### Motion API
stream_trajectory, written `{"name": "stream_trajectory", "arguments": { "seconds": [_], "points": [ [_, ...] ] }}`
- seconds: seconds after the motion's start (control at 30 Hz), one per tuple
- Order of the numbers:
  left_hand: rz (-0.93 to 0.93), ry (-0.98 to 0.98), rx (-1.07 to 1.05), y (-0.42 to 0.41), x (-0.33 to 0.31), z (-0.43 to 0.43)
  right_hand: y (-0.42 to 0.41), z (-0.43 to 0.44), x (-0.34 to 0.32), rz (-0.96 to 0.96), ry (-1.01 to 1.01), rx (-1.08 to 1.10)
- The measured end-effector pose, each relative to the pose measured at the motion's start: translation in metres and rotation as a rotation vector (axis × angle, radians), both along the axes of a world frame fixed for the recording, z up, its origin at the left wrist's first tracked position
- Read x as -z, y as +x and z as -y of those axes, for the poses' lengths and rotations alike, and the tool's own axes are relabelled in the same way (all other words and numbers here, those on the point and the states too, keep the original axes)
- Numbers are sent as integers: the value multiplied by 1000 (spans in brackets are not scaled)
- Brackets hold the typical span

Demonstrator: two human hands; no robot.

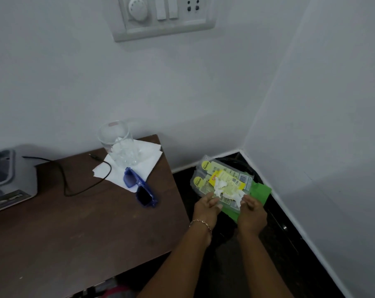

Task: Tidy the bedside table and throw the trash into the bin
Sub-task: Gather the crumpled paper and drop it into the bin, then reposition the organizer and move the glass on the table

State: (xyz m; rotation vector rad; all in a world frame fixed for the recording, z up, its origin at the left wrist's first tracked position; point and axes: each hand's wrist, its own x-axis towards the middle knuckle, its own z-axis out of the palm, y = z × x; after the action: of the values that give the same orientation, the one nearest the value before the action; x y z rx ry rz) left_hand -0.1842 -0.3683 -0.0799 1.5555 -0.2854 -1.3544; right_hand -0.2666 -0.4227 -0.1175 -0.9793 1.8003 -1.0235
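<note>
Both my hands hold a bundle of trash over the black bin in the floor corner, to the right of the brown bedside table. The bundle is several clear and yellow plastic wrappers on a green wrapper, with a crumpled white tissue on top. My left hand grips the bundle's near left edge. My right hand grips its near right edge. The bundle hides most of the bin.
On the table stand an empty glass on a white paper napkin, blue sunglasses, a black cable and a grey device at the left edge. A switch panel sits on the wall above.
</note>
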Motion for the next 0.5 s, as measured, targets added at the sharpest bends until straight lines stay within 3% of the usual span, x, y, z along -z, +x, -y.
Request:
{"name": "stream_trajectory", "arguments": {
  "seconds": [0.3,0.5],
  "points": [
    [-128,-239,-173,38,-41,-32,53,-31,-38,198,-78,-77],
    [7,-323,-319,108,-76,-107,112,-80,-83,439,-147,-207]
  ]
}}
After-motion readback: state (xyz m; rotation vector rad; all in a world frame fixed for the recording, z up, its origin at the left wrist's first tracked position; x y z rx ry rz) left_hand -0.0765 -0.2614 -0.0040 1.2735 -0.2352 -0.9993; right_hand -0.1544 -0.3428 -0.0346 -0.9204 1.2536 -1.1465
